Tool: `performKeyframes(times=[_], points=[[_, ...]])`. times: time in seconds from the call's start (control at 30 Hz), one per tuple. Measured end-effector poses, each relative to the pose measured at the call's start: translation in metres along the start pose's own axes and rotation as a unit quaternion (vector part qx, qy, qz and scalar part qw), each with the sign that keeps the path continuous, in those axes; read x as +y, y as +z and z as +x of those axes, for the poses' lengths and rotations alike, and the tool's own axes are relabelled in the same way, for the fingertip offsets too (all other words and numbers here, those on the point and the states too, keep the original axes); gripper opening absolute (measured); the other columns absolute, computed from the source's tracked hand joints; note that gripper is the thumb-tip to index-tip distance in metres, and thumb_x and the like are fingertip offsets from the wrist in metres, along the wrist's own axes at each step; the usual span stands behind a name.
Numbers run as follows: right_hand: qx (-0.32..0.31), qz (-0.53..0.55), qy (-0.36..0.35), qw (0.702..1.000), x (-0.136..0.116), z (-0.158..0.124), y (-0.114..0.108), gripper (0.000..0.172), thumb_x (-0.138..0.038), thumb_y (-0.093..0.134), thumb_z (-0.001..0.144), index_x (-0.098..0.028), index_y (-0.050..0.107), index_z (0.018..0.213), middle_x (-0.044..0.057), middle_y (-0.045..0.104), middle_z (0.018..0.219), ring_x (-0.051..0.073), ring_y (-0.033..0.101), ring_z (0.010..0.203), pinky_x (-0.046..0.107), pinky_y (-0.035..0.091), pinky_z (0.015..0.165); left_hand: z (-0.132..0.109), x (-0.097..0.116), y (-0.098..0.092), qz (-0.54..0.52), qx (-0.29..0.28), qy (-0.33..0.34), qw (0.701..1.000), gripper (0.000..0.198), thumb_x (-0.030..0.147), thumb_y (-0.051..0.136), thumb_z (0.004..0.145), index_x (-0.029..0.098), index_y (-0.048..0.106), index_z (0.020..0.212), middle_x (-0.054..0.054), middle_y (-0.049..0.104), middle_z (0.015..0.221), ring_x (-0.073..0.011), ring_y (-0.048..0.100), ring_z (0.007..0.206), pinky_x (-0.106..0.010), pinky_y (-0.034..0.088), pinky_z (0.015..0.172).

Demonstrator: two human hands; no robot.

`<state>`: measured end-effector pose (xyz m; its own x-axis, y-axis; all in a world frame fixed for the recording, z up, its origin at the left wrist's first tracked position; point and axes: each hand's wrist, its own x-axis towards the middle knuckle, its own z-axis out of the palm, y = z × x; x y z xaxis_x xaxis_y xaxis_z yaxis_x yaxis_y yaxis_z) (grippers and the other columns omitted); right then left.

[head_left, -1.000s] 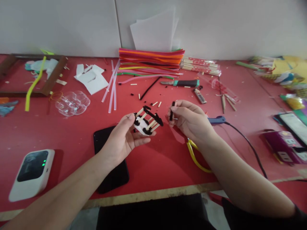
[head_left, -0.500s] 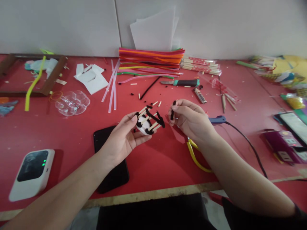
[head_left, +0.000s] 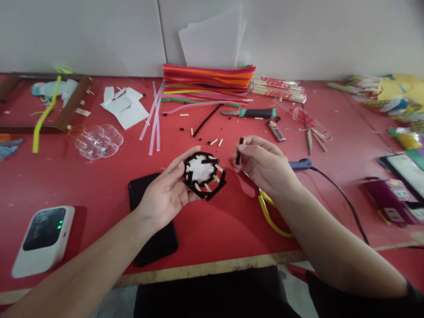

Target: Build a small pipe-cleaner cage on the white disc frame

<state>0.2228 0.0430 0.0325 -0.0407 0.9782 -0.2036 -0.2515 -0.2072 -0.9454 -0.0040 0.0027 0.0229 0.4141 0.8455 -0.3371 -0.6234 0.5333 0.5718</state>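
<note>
A small round basket-like craft piece (head_left: 202, 171) rests in my left hand (head_left: 167, 190), gripped at its left side between thumb and fingers. It has a white base, short pale wooden sticks around it and black fuzzy pipe cleaner pieces; its open top now faces me. In my right hand (head_left: 261, 161) a short black pipe cleaner piece (head_left: 240, 151) is pinched upright, a little to the right of the craft piece and apart from it. Beneath the right hand, yellow-handled scissors or pliers (head_left: 270, 216) lie partly hidden by the forearm.
A black phone (head_left: 155, 243) lies under my left wrist, with a white device (head_left: 44, 240) further left. Behind stand a pipe cleaner bundle (head_left: 208, 79), a utility knife (head_left: 255, 113) and a lighter (head_left: 276, 131). A blue corded tool (head_left: 300, 164) lies right of my hand.
My left hand has tilted the craft piece so its open top and white inside face the camera. The right hand, still pinching the black piece, has hardly moved.
</note>
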Motion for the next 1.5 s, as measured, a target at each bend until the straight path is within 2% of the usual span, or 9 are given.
performKeyframes(times=[0.13,0.33,0.47,0.63,0.73,0.87,1.03,1.2,1.5], points=[[-0.004,-0.003,-0.002,1.000,0.001,0.000,-0.001,0.016,-0.025,0.084,0.074,-0.023,0.067,0.075,-0.004,0.063,0.060,0.010,0.059,0.054,0.023,0.051,0.052,-0.001,0.001,0.000,0.002,-0.006,0.000,1.000,0.037,0.023,0.063,0.102,0.026,0.069,0.138,-0.003,0.082,0.110,-0.0170,0.080,0.091,-0.024,0.066,0.077],[-0.010,-0.006,-0.002,1.000,0.002,0.001,-0.002,0.017,-0.026,0.084,0.074,-0.024,0.067,0.075,-0.004,0.063,0.060,0.010,0.059,0.053,0.024,0.051,0.052,-0.002,0.001,0.000,0.006,0.003,-0.015,1.000,0.050,0.027,0.062,0.102,0.035,0.059,0.152,-0.002,0.080,0.114,-0.0238,0.081,0.096,-0.040,0.069,0.083],[-0.006,-0.005,-0.006,1.000,0.002,0.002,-0.003,0.016,-0.026,0.083,0.075,-0.023,0.067,0.075,-0.004,0.063,0.060,0.011,0.058,0.053,0.024,0.051,0.052,-0.002,0.000,-0.001,-0.009,0.022,-0.032,0.999,0.057,0.027,0.062,0.103,0.040,0.052,0.157,-0.004,0.078,0.122,-0.0237,0.080,0.100,-0.040,0.068,0.087],[-0.009,-0.002,-0.004,1.000,0.001,0.002,-0.002,0.016,-0.025,0.082,0.074,-0.023,0.067,0.074,-0.004,0.063,0.060,0.010,0.058,0.052,0.024,0.051,0.052,0.002,0.000,-0.002,-0.043,0.071,-0.051,0.995,0.040,0.021,0.062,0.101,0.028,0.063,0.141,-0.009,0.077,0.126,-0.0293,0.079,0.109,-0.043,0.067,0.090],[-0.008,0.001,-0.001,1.000,0.001,0.001,-0.001,0.016,-0.025,0.083,0.074,-0.023,0.067,0.074,-0.004,0.063,0.060,0.010,0.058,0.053,0.024,0.051,0.052,0.004,0.000,-0.005,-0.055,0.055,-0.061,0.995,0.028,0.021,0.061,0.103,0.024,0.064,0.131,-0.009,0.077,0.122,-0.0324,0.079,0.109,-0.046,0.067,0.091],[-0.010,-0.008,-0.002,1.000,0.002,0.002,-0.003,0.019,-0.028,0.084,0.075,-0.023,0.066,0.076,-0.004,0.062,0.060,0.011,0.058,0.053,0.025,0.052,0.053,0.005,-0.002,-0.009,-0.055,0.028,-0.065,0.996,0.025,0.029,0.063,0.104,0.020,0.064,0.128,-0.012,0.079,0.119,-0.0369,0.078,0.113,-0.045,0.066,0.091],[-0.010,-0.006,-0.005,1.000,0.003,0.003,-0.004,0.019,-0.028,0.085,0.075,-0.024,0.066,0.077,-0.004,0.063,0.061,0.010,0.057,0.053,0.024,0.053,0.052,0.006,-0.002,-0.010,-0.070,0.031,-0.075,0.994,0.022,0.032,0.067,0.102,0.019,0.067,0.120,-0.010,0.081,0.112,-0.0378,0.078,0.113,-0.047,0.066,0.093],[-0.010,0.002,-0.001,1.000,0.002,0.003,-0.003,0.017,-0.026,0.084,0.074,-0.023,0.067,0.075,-0.004,0.064,0.060,0.010,0.058,0.052,0.024,0.052,0.051,0.007,-0.002,-0.007,-0.084,0.061,-0.072,0.992,0.018,0.030,0.072,0.099,0.018,0.068,0.111,-0.008,0.082,0.105,-0.0392,0.079,0.109,-0.046,0.068,0.085],[-0.002,0.010,0.001,1.000,0.002,0.003,-0.002,0.017,-0.024,0.084,0.074,-0.023,0.068,0.075,-0.003,0.064,0.061,0.010,0.059,0.054,0.022,0.052,0.051,0.007,-0.002,-0.006,-0.062,0.067,-0.060,0.994,0.018,0.031,0.070,0.100,0.018,0.069,0.112,-0.008,0.080,0.107,-0.0366,0.080,0.107,-0.043,0.069,0.080]])
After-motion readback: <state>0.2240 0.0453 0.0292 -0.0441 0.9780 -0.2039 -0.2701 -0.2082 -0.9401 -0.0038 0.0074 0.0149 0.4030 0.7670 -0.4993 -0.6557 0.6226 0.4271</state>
